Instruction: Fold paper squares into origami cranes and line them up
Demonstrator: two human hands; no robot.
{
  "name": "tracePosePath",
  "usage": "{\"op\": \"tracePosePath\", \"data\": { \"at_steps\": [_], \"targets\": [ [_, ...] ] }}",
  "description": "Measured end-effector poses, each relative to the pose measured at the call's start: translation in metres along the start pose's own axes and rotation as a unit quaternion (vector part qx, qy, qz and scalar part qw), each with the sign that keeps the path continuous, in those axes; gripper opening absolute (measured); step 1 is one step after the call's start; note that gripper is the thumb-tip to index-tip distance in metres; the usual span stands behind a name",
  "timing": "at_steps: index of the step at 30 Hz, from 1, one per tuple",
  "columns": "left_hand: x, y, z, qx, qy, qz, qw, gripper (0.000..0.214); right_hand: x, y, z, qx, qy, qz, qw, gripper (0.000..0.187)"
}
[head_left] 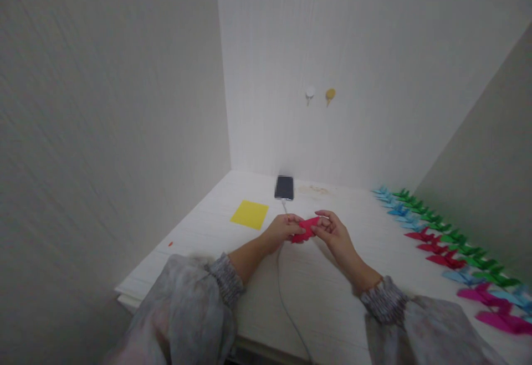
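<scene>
A small piece of folded red paper is held between my two hands, above the middle of the white table. My left hand pinches its left end, with the thumb on top. At the right end, my right hand grips it between thumb and fingers, its index finger reaching out above the paper. The underside of the paper and some fingertips are hidden. To the left of my hands, a flat square of yellow paper lies on the table.
A phone lies near the back wall, its white cable running under my hands to the front edge. Rows of folded paper cranes in several colours line the right side. Two hooks hang on the wall. A small orange bit lies left.
</scene>
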State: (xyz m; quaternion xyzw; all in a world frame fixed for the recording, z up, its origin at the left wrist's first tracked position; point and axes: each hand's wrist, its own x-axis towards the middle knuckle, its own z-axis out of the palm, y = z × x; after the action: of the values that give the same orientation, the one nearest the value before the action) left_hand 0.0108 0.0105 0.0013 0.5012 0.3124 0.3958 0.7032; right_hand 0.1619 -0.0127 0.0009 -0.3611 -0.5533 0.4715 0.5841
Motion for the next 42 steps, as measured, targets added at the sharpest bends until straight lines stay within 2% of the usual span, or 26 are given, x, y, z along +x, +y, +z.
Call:
{"op": "tracePosePath", "data": {
  "at_steps": [4,7,11,13,15,21,27,36,42],
  "targets": [
    [-0.001,0.000,-0.001,0.014,-0.001,-0.002,1.000,0.024,0.000,0.001,0.000,-0.010,-0.013,-0.012,1.000,0.035],
    [0.001,-0.002,-0.002,0.022,0.022,0.001,1.000,0.024,-0.002,0.002,-0.001,-0.079,-0.013,-0.054,0.995,0.034],
    [0.003,-0.004,-0.004,0.010,0.071,0.030,0.997,0.024,-0.005,-0.003,0.000,-0.241,-0.049,-0.152,0.957,0.027],
    [0.004,-0.003,-0.003,-0.002,0.084,0.042,0.996,0.027,-0.006,-0.006,0.002,-0.283,-0.076,-0.183,0.938,0.026],
    [0.003,-0.002,-0.002,-0.015,0.076,0.050,0.996,0.030,-0.007,-0.009,0.003,-0.296,-0.083,-0.194,0.932,0.027],
    [-0.001,0.004,0.004,-0.039,0.042,0.044,0.997,0.021,-0.006,-0.012,0.002,-0.295,-0.060,-0.187,0.935,0.023],
    [-0.003,0.009,0.007,-0.064,0.030,0.035,0.997,0.027,-0.005,-0.006,-0.004,-0.241,-0.033,-0.173,0.954,0.015],
    [-0.004,0.008,0.002,-0.056,-0.019,0.100,0.993,0.028,-0.006,-0.006,-0.005,-0.153,0.010,-0.107,0.982,0.012],
    [-0.001,0.003,-0.001,-0.024,0.001,0.110,0.994,0.025,-0.006,-0.006,-0.004,-0.137,0.002,-0.093,0.986,0.011]
  ]
}}
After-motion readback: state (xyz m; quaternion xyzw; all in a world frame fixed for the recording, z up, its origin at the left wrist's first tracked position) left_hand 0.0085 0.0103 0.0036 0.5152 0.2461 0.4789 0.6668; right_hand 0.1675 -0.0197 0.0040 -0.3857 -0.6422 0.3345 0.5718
